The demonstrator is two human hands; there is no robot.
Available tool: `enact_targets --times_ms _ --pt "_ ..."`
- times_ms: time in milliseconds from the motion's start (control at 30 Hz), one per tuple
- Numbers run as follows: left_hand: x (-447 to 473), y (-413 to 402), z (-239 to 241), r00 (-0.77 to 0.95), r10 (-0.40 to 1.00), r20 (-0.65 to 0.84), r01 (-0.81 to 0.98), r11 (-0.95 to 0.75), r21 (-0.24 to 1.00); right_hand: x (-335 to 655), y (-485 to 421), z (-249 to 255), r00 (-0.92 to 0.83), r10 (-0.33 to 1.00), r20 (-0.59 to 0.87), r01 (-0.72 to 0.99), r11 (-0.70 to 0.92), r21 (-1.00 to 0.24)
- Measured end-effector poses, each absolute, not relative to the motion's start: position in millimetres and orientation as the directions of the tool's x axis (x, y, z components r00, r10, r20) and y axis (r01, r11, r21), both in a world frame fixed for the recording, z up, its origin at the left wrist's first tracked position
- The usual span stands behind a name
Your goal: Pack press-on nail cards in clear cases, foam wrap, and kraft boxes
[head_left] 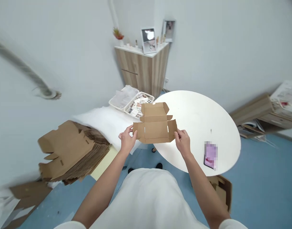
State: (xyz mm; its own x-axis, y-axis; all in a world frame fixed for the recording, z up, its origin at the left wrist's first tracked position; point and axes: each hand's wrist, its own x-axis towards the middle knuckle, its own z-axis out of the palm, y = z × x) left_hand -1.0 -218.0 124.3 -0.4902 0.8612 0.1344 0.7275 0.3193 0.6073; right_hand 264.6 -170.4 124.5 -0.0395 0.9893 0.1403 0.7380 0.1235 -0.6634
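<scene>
A brown cardboard box blank [156, 129], mostly unfolded, is held up in front of me between both hands. Its side flaps are bent up a little, and slots show near both ends. My left hand [128, 139] pinches the left flap between thumb and fingers. On the opposite side, my right hand [183, 141] grips the right flap the same way. The blank's right part overlaps the edge of the round white table [195, 114] in view. To the left lies a thick stack of similar flat cardboard blanks [67, 152].
White baskets [139, 105] with small packets stand beyond white padding [105, 122]. A phone [210, 156] lies on the table's right part. An open cardboard box [228, 192] sits below the table. A wooden cabinet [141, 68] fills the corner; shelving [262, 111] stands at right.
</scene>
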Motion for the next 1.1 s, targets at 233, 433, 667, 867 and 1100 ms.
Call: enact_targets --times_ms 233,433,667,867,1100 --pt "84.1 -172.7 106.5 -0.185 0.983 -0.019 0.803 0.162 0.573 353.9 -201.1 96.1 0.129 0.992 0.007 0.715 -0.088 -0.693" --pt "118.9 -149.9 86.4 0.039 0.992 -0.119 0.840 0.032 0.541 379.3 -222.4 69.1 0.235 0.966 -0.105 0.665 -0.239 -0.708" --pt "125.4 -130.4 63.5 0.173 0.952 -0.252 0.860 -0.021 0.510 375.2 -234.7 50.2 0.299 0.922 -0.244 0.587 -0.380 -0.715" --pt "121.7 -103.4 45.4 0.207 0.909 -0.362 0.854 0.013 0.521 361.2 -230.6 43.5 0.365 0.887 -0.282 0.601 -0.456 -0.656" --pt "118.8 -104.9 28.9 0.322 0.940 -0.113 0.846 -0.232 0.480 352.5 -230.6 36.6 0.435 0.845 -0.311 0.631 -0.532 -0.565"
